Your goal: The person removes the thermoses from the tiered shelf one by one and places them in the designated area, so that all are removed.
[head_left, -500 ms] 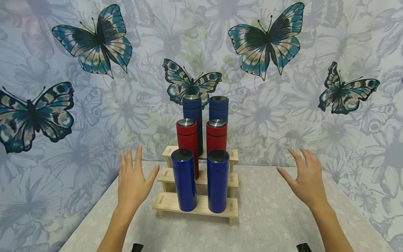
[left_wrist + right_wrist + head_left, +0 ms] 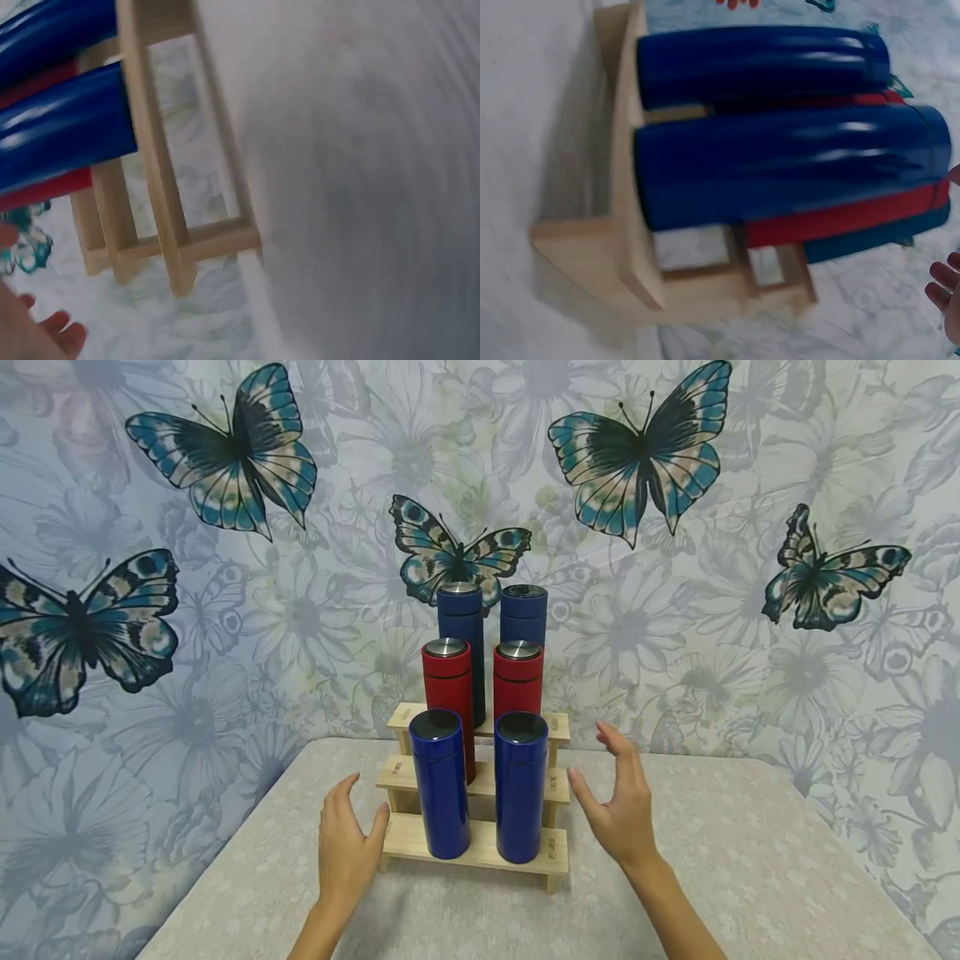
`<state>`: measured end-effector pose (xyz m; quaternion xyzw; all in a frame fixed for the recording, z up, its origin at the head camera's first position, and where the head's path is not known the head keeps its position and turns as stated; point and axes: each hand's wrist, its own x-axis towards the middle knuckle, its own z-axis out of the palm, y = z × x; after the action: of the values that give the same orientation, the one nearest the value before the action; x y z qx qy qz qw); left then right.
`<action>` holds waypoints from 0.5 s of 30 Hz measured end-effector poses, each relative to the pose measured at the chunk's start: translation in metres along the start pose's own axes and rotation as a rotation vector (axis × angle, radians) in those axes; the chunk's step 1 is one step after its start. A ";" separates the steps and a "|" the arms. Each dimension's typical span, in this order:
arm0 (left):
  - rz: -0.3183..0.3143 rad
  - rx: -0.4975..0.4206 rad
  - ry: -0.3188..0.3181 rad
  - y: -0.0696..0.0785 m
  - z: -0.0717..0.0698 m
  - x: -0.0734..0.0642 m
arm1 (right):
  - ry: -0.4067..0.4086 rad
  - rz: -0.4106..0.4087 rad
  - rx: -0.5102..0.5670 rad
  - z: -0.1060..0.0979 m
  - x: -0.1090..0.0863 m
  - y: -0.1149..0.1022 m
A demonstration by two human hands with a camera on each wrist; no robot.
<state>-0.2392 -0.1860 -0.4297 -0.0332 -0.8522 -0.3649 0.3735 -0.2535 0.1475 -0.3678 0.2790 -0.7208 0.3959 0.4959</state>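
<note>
Two glossy blue thermos flasks, the left one (image 2: 441,789) and the right one (image 2: 521,793), stand upright on the lowest step of a wooden tiered rack (image 2: 480,853). Behind them are two red flasks with steel lids, left (image 2: 448,685) and right (image 2: 517,685). Two navy flasks, left (image 2: 461,610) and right (image 2: 522,614), occupy the top step. My left hand (image 2: 351,847) is beside the rack's left end, fingers relaxed, holding nothing. To the right of the rack, my right hand (image 2: 624,806) is raised with thumb and fingers spread, apart from the right blue flask.
The rack stands on a table with a pale patterned cloth (image 2: 750,860). Behind it hangs a floral backdrop (image 2: 615,635) printed with several butterflies, close to the table's back edge.
Both hands have moved inward toward the rack, the right one by a long way to the left. The left hand has also come lower. The flasks stay where they were.
</note>
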 end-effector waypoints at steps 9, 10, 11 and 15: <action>-0.100 -0.051 -0.289 -0.033 0.028 -0.029 | -0.175 0.115 0.079 0.042 -0.033 -0.005; -0.114 -0.057 -0.318 -0.036 0.029 -0.032 | -0.193 0.135 0.074 0.045 -0.036 -0.005; -0.124 -0.064 -0.344 -0.038 0.030 -0.034 | -0.209 0.154 0.066 0.048 -0.038 -0.005; -0.159 -0.090 -0.394 -0.045 0.035 -0.039 | -0.256 0.212 0.069 0.056 -0.048 -0.005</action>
<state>-0.2471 -0.1882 -0.4984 -0.0534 -0.8915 -0.4173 0.1679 -0.2605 0.0979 -0.4225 0.2665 -0.7894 0.4316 0.3458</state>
